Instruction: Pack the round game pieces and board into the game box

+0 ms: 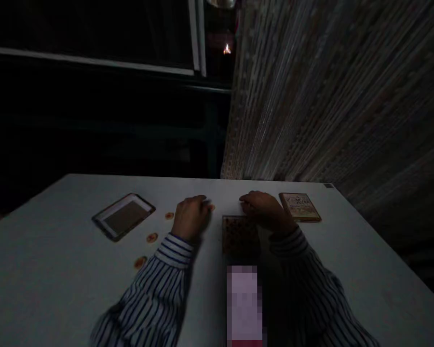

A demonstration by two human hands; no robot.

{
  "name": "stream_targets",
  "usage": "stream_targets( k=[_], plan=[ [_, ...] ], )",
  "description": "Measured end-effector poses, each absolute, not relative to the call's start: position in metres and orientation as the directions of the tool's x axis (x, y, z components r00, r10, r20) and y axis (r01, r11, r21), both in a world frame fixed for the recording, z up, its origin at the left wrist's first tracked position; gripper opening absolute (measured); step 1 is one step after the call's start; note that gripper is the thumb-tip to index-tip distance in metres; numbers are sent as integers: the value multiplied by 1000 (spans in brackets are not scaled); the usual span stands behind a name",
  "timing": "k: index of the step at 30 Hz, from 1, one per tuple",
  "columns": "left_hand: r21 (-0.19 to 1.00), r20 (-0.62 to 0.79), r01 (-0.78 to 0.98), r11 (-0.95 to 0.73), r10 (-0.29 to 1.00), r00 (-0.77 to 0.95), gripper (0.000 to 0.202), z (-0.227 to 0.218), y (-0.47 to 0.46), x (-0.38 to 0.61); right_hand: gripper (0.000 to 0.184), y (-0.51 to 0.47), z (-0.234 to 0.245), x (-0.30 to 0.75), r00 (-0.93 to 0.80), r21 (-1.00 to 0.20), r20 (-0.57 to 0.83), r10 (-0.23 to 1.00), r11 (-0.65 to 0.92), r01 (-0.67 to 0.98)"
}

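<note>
My left hand (191, 218) is curled over the white table, its thumb at a small round game piece (211, 207); the fingers look closed on that piece. Off to its left, more round game pieces (152, 238) with reddish marks lie in a slanting row. My right hand (263, 210) hovers by the far right corner of a dark open box (239, 237) that seems to hold more small round pieces. Its fingers are bent together, and whatever they hold is too dark to make out.
On the white table (79, 260), a framed clear-looking tray or lid (125, 216) lies to the left. A small printed box or booklet (300, 207) lies to the right. A pixelated pink patch covers the near middle. String curtains (292, 96) hang behind; a small light (227, 49) glows beyond.
</note>
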State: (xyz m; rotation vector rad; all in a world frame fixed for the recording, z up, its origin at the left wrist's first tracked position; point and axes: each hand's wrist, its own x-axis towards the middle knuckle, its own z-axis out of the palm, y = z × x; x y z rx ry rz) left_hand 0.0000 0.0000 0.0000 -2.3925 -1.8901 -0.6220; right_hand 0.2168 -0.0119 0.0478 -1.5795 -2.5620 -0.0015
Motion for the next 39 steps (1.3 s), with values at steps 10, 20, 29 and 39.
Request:
stream_targets(
  k=[10,20,29,39],
  plan=[
    [152,282,948,-280,932,230,35,-12,5,2,32,-10,40,228,-436,-53,74,897,440,897],
    [169,245,939,-301,935,256,31,-25,16,6,31,-9,35,231,-447,-77,104,889,455,887],
    [139,276,930,-341,915,294,31,-36,20,5,29,-9,31,231,-464,-57,127,877,473,879],
    [143,290,922,-361,906,309,28,-39,20,6,29,-7,24,234,-494,-81,134,859,506,859]
  ],
)
